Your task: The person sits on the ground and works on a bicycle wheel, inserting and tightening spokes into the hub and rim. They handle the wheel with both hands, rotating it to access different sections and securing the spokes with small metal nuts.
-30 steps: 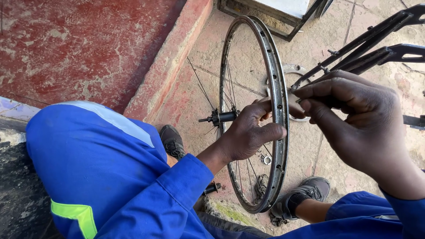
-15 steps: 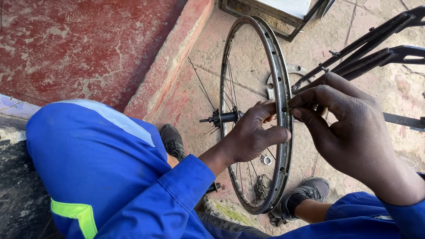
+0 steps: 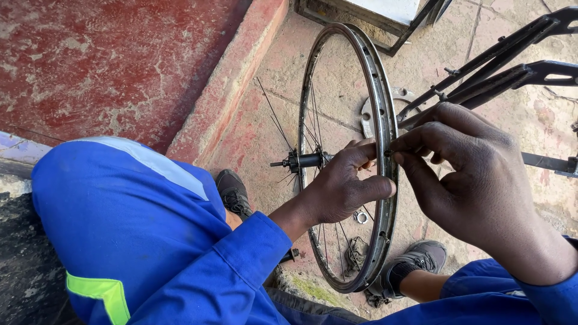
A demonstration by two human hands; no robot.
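Bare wheel rim (image 3: 378, 108) upright on the paved floor between our knees, left hand (image 3: 340, 183) gripping it from inside, right hand (image 3: 463, 174) pinching a small fitting at its outer face: best kept steady, square to the hole.

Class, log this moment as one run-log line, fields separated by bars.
left hand: gripping wheel rim | right hand: fingertips pinched at rim's outer edge | wheel: upright between knees, few spokes fitted
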